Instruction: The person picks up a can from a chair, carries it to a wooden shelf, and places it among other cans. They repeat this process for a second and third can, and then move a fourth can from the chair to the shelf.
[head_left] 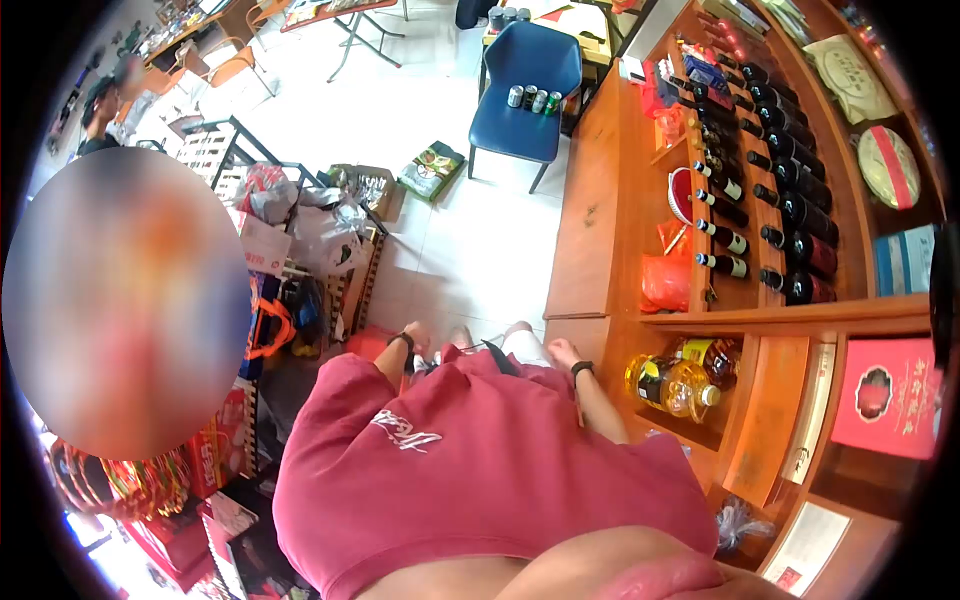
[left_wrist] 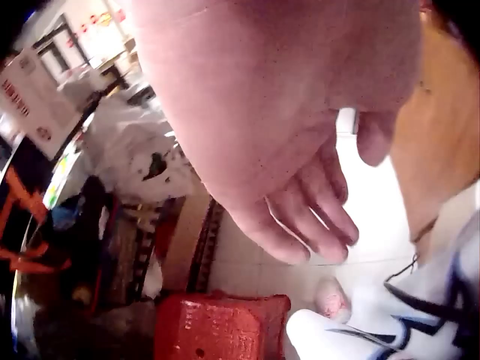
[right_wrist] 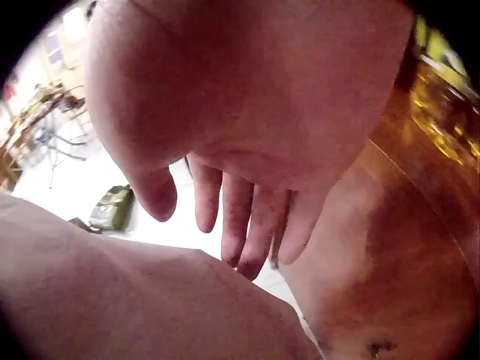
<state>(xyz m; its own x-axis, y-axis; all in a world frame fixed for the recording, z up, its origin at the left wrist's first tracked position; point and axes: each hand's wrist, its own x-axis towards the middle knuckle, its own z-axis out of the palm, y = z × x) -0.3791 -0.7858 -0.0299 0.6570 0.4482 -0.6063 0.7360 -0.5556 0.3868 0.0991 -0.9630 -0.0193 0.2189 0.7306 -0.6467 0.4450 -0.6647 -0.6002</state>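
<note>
My left hand (left_wrist: 285, 135) hangs with loosely bent fingers and an empty palm, above a red plastic stool (left_wrist: 217, 326) and a shoe (left_wrist: 331, 300) in the left wrist view. On the other side, my right hand (right_wrist: 232, 142) also hangs relaxed with nothing in it, beside the wooden cabinet (right_wrist: 390, 247). In the head view both hands are small, the left hand (head_left: 415, 335) left of the maroon shirt (head_left: 500, 430) and the right hand (head_left: 565, 353) near the cabinet's edge. Each wrist wears a dark band.
Right of me, shelves hold several wine bottles (head_left: 790, 190), oil bottles (head_left: 670, 385) and a pink box (head_left: 885, 400). Ahead stands a blue chair (head_left: 520, 90) with cans on its seat. A green bag (head_left: 432, 170) lies on the floor. Plastic bags (head_left: 325, 235) and goods crowd the left.
</note>
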